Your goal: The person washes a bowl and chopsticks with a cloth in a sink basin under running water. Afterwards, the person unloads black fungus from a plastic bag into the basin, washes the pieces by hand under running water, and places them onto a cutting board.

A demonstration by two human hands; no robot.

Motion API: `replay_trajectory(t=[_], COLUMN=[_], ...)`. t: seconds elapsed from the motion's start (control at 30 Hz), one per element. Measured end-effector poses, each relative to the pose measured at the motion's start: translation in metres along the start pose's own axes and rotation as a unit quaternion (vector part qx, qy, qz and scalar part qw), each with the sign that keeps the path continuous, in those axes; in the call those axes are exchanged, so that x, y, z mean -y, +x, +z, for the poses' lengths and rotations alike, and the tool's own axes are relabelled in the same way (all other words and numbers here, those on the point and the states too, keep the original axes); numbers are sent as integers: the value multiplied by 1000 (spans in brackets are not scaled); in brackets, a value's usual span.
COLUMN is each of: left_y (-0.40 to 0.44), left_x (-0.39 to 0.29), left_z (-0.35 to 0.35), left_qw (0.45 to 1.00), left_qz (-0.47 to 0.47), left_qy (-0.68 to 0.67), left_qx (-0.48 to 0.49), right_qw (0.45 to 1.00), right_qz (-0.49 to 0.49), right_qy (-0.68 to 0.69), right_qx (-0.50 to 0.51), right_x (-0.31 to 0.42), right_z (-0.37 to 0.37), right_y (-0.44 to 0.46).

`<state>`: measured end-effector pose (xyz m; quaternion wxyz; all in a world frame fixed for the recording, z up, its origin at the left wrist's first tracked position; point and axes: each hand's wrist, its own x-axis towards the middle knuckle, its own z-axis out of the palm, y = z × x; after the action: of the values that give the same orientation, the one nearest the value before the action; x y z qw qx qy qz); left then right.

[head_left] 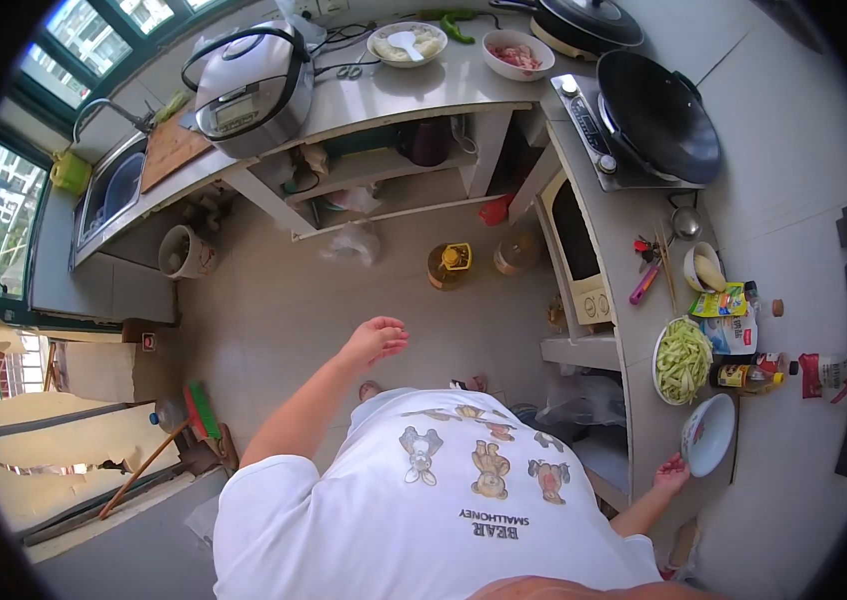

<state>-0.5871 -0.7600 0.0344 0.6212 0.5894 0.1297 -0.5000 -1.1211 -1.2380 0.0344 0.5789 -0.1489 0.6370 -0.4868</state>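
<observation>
My right hand (672, 471) grips the rim of a white dish (710, 436) with a patterned side, tilted at the near end of the right counter. Just beyond it is a plate of shredded green vegetable (683, 362). Beside that plate lie a dark sauce bottle with a yellow cap (747, 378) and seasoning packets (724, 301). My left hand (377, 341) hangs in the air in front of my body, over the floor, fingers loosely stretched and nothing in them.
A black wok (659, 118) sits on the cooktop (594, 135). At the back counter are a rice cooker (252, 90), a bowl of raw meat (518, 55) and a plate with a white spoon (408, 44). An oil jug (450, 265) stands on the floor.
</observation>
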Motion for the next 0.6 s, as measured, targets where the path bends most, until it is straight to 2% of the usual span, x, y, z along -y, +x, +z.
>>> replay_trajectory(t=[0.07,0.13,0.17,0.2,0.23,0.27,0.3,0.33,0.4,0.47,0.53,0.6], left_y=[-11,-21,-29,-38,-47,-57,-69,-81,-101,-120,-137,-147], left_x=[11,24,29,34,37,42,48,53,63,79,91,102], left_z=[-33,-72,-91,-111,-132,-151,-170,-189,-228,-265,-292,-314], left_qw=[1000,1000,999,997,995,992,989,984,973,961,944,927], left_qz=[8,14,22,25,27,28,35,42,64,84,96,109], left_qy=[-8,-16,-28,-48,-68,-86,-111,-133,-177,-217,-250,-284], left_qx=[-7,-18,-27,-47,-65,-84,-95,-108,-130,-151,-191,-218], right_qw=[990,955,911,853,748,574,393,389,595,592,384,333], right_qz=[-31,51,78,61,-6,-130,-299,-318,-80,-131,-415,-386], right_qy=[-90,-155,-265,-442,-625,-766,-808,-783,-677,-630,-636,-681], right_qx=[103,247,308,271,224,258,320,366,425,484,526,525], right_x=[-17,-55,-75,-99,-131,-163,-192,-217,-258,-298,-331,-345], right_z=[-10,35,76,107,133,148,163,187,234,261,287,317], right_y=[-3,-66,-133,-178,-196,-190,-177,-200,-290,-339,-361,-416])
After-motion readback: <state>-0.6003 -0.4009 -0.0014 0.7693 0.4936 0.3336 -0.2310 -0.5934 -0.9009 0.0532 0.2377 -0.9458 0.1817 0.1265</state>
